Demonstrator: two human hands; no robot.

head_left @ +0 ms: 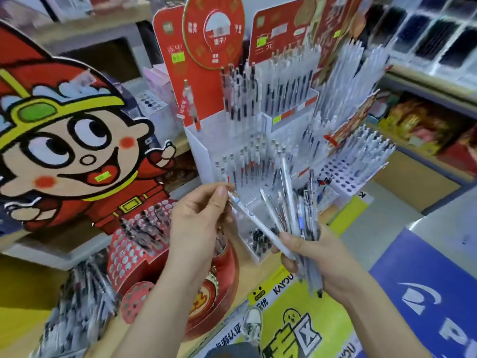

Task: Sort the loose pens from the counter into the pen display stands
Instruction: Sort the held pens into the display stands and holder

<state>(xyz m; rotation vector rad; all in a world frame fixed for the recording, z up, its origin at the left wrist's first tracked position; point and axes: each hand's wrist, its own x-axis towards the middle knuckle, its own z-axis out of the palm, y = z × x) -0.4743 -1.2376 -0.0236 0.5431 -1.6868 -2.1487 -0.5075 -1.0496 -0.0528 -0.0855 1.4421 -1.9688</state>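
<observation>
My right hand (pixel 320 259) grips a bundle of several pens (pixel 296 213), fanned upward in front of the white tiered pen display stand (pixel 258 140). My left hand (pixel 198 218) pinches the upper end of one white pen (pixel 255 223); its lower end still lies in the bundle by my right thumb. The white stand's rows hold many clear and white pens. A red round display stand (pixel 129 254) with holes sits lower left, with several dark pens in it.
A large cartoon cardboard figure (pixel 64 140) stands at the left. Another white stand with holes (pixel 351 171) sits to the right. Loose packed pens (pixel 77 313) lie at the lower left. Yellow and blue counter signs (pixel 387 306) are below my arms. Shelves (pixel 438 42) fill the background.
</observation>
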